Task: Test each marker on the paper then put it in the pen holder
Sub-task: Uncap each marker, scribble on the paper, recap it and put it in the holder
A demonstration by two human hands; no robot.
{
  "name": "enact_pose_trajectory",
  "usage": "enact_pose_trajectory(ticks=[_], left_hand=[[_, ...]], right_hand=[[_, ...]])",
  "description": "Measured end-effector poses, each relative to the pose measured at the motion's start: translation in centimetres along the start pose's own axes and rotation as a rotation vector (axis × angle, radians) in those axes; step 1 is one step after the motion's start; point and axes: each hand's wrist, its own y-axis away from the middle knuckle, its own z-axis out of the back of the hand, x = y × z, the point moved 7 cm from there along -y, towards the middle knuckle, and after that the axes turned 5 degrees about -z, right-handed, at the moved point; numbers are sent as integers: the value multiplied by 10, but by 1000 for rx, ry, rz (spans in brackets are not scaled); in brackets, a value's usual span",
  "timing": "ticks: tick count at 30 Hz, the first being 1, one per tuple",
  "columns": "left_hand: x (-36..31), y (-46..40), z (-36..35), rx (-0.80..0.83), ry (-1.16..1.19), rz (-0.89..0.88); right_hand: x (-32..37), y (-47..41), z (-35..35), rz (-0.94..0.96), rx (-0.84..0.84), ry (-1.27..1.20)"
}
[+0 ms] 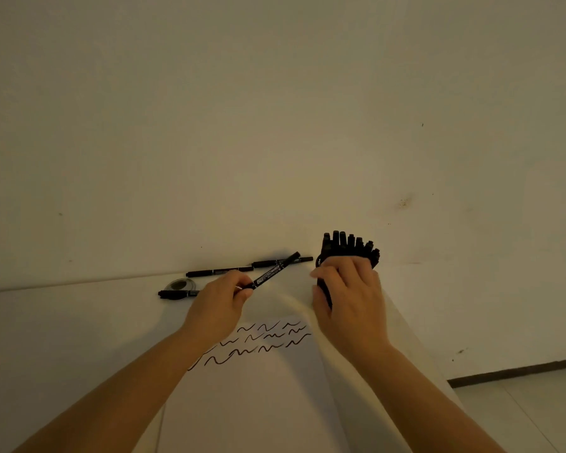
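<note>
Pinching a light, stiff marker (272, 273) mid-frame, left hand (219, 304) grips low; right hand (348, 297) clasps the pen holder (324, 289).

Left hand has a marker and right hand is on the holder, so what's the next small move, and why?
Probably carry the marker in the left hand across and drop it into the pen holder, which the right hand grips. Squiggles on the paper suggest testing is done, though its cap state is unclear.
</note>
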Motion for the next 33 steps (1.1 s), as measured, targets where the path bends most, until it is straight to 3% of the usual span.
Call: enact_pose_trajectory(ticks=[4,10,17,23,25,29,33], left_hand=[[-20,38,15,-6,134,-57],[-35,98,25,24,247,-123],[-22,144,48,-67,236,-103],[-25,169,61,-71,39,-155],[-23,175,60,-9,33,-132],[-20,179,53,132,311,-19],[0,189,49,326,478,137]], right_hand=[[21,20,-29,-295,346,-332],[69,49,-40,-498,471,-757],[99,75,-28,-642,299,-970],[123,90,-33,-604,447,-951],[124,93,-36,-599,503,-921],[128,101,-42,-643,571,-944],[83,88,-36,-951,333,-1043]])
